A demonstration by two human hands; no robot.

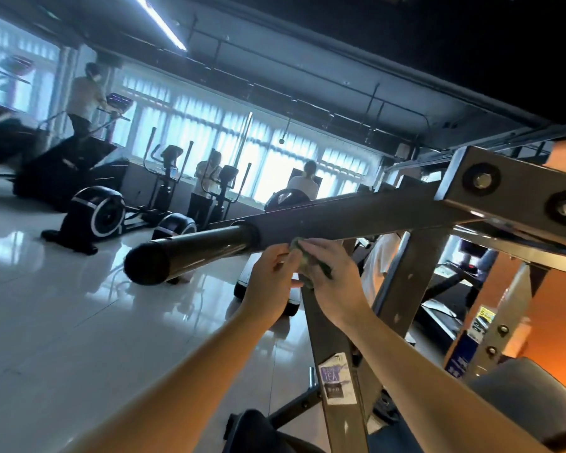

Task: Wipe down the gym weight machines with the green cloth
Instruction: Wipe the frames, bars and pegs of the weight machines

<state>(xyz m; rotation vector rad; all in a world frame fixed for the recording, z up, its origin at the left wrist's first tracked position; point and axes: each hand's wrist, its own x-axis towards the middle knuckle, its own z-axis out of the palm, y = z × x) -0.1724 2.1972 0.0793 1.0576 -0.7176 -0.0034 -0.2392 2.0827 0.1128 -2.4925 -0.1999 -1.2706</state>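
We have the green cloth (303,260) bunched between both hands, right under the square arm (347,217) of the weight machine and touching its lower edge. The left hand (270,281) has its grip pinched on the near side of the wad. The right hand (332,279) has its fingers closed over the far side, with a dark corner of cloth lying across them, so both grips are grasping the cloth and neither is released. We judge this to be a regathering step, getting a fresh face of cloth ready before the next pass along the arm. To do it well, we should fold the wad flatter so a wide patch meets the metal, wrap it around the underside and both side faces, and then pull in one long stroke. That stroke would run out toward the round black sleeve (193,250) and its capped end, which sit just beyond our hands. One grip ought to steady the cloth while the other presses, since a loose bundle only skims the corners. Further along to the right, the bolted bracket (517,194) needs dabbing around the bolt heads, where the cloth may snag. The upright post (337,364) below, with its sticker, looks scuffed and is probably due a wipe too. Past the arm, the glossy floor (62,305) and the elliptical trainers (102,210) are well apart from us.
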